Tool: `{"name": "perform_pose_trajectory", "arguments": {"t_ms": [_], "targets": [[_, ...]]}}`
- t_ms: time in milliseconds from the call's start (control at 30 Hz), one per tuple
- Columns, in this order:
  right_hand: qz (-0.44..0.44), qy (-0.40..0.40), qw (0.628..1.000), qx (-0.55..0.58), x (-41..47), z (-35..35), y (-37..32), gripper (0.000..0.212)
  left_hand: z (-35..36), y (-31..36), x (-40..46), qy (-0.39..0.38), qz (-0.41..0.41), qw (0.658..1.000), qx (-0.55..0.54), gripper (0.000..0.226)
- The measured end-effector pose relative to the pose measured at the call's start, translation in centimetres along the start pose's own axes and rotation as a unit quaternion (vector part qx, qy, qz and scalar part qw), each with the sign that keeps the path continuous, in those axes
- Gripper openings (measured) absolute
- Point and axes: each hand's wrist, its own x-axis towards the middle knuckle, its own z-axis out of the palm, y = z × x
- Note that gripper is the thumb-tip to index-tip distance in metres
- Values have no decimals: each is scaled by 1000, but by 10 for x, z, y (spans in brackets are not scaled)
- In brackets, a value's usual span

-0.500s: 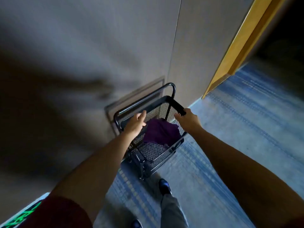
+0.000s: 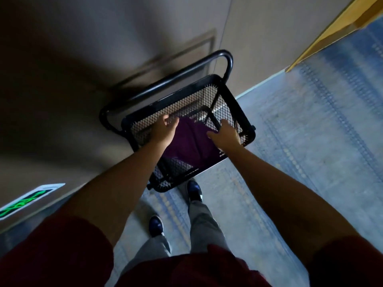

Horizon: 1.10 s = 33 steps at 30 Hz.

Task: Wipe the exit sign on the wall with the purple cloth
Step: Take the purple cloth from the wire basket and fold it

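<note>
A person in a dark red short-sleeved top stands over a small black wire-mesh cart [image 2: 232, 96] parked against a beige wall [image 2: 103, 48], with its tubular black handle [image 2: 165, 83] on the wall side. A crumpled purple cloth [image 2: 190, 143] lies in the cart's top basket, spread across the mesh floor. Both bare arms reach down into that basket. The left hand [image 2: 163, 131] is over the cloth's left edge with fingers loosely spread and not clenched; the right hand [image 2: 224, 134] lies on the cloth's right side, fingers spread and pointing forward (whether either one has actually pinched the fabric I cannot tell, as the picture is dim and a little blurred). Low on the wall, well off to the person's left, glows a flat rectangular exit sign with green figures in a pale frame [image 2: 27, 200]. Grey trousers and dark blue shoes [image 2: 155, 225] show below on blue-grey patterned carpet [image 2: 310, 141]. A yellow wooden door frame [image 2: 331, 32] runs along the upper right.
</note>
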Motion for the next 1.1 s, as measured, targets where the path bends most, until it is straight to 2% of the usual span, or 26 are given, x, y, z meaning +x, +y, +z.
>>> {"name": "perform_pose_trajectory", "arguments": {"t_ms": [100,233,333,467,500,567,667,767,867,1033,1100], "targets": [[-17,-18,996,-82,8,17,6,80,17,-1,4,7,-66,998,17,77],[-8,-50,989,-141,10,27,1,83,29,-9,1,26,-101,993,61,80],[-7,-52,989,-141,12,29,-1,76,28,-16,1,-2,-123,991,48,70],[-11,-98,985,-139,14,32,-4,50,23,-21,-5,-45,-105,990,78,46],[-18,-108,986,-124,14,32,-6,44,22,-21,-8,-43,-92,990,96,37],[-35,-102,993,-50,15,29,-11,32,19,-21,-13,-34,-73,991,107,39],[-47,-69,990,114,18,12,-30,22,5,-19,-23,-58,-96,994,-7,22],[-111,-80,975,176,13,-14,-60,24,-15,-18,-30,-26,-113,984,-138,9],[-179,-72,954,228,-7,-39,-101,22,-50,-9,-45,25,-80,971,-225,9],[-240,-109,912,315,-61,-60,-170,3,-125,-16,-95,101,-12,957,-271,23],[-253,-129,902,324,-89,-59,-197,11,-153,-22,-123,135,19,958,-251,20]]}}
